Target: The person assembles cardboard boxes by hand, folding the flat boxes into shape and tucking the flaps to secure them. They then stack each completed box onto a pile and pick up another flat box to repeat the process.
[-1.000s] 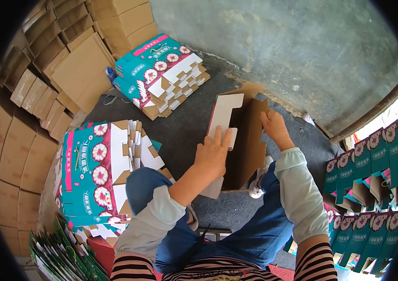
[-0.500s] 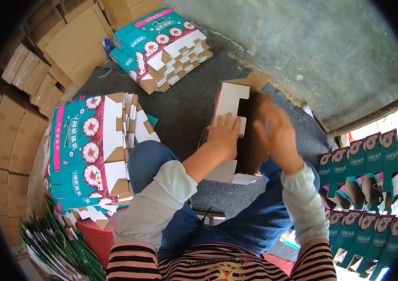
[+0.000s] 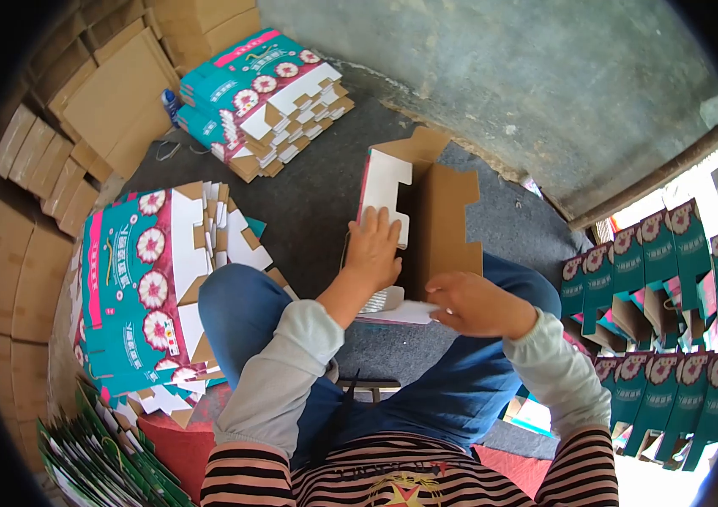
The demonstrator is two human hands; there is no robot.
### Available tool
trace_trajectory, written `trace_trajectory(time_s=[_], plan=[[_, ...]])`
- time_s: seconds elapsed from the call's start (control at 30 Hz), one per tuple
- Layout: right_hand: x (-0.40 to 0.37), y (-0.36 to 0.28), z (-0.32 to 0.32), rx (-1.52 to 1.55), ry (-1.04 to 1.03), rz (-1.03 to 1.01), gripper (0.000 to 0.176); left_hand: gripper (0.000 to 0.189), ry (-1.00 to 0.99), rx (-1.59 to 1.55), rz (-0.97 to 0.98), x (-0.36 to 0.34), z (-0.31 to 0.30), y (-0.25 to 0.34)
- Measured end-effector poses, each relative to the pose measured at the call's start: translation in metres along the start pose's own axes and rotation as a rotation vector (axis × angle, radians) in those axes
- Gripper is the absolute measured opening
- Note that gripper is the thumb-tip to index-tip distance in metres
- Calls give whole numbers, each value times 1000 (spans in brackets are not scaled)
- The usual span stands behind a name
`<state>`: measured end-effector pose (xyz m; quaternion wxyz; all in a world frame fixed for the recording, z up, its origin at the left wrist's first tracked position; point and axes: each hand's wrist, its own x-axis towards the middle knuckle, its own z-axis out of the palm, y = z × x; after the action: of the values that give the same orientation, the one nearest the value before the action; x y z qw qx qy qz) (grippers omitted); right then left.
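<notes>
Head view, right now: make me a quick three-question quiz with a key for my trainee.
1. The left hand rests on: A) the white side flap of the open carton; B) the grey wall; C) the person's knee.
2. True or false: the right hand is at the carton's far end.
3. What small blue thing stands beside the farther printed stack?

Key: 1. A. 2. False; the right hand is at the near end. 3. A bottle.

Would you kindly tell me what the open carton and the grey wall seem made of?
The open carton looks like matte cardboard, given its brown inner panels and notched flaps. The grey wall is probably matte cement plaster, judging by its blotchy surface.
</notes>
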<state>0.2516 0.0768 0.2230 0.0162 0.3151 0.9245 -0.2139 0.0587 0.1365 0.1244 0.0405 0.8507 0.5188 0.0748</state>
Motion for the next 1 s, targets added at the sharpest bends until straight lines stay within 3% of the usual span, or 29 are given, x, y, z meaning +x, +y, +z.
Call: trace_trajectory(time_s=[0.03,0.13,0.2,0.37,0.43,0.5,0.53,0.57,0.67,0.7,0.77,0.87,0.9,1.0], plan=[[4,8,3,90,3,106,29,61,80,-48,22,-3,9,-6],[20,19,19,-67,264,279,28,57,190,-314,42,-13,30,-25],[33,26,32,-205,268,267,36,62,189,-486,1,-19,35,-29],[56,44,18,-312,231,300,46,72,203,-279,-69,-56,8,9],[68,76,10,-221,342,409,58,70,228,-242,-79,-63,5,15],[92,124,11,12,702,497,67,65,226,-230,-70,-68,9,20],[102,136,-2,141,741,632,69,62,223,-223,-62,-70,12,23],[110,147,-12,274,775,768,72,45,290,-257,-43,-71,6,29],[122,182,-21,675,789,661,68,33,343,-251,111,-77,28,33],[118,180,-26,629,699,571,65,26,382,-316,114,-77,26,38],[108,167,-46,528,523,397,60,30,360,-383,116,-80,27,36],[114,182,-14,36,293,517,47,42,330,-406,103,-81,16,45],[106,165,-16,-205,276,448,38,46,317,-399,92,-80,9,52],[112,162,-11,-286,311,640,32,58,258,-306,-24,-72,1,85]])
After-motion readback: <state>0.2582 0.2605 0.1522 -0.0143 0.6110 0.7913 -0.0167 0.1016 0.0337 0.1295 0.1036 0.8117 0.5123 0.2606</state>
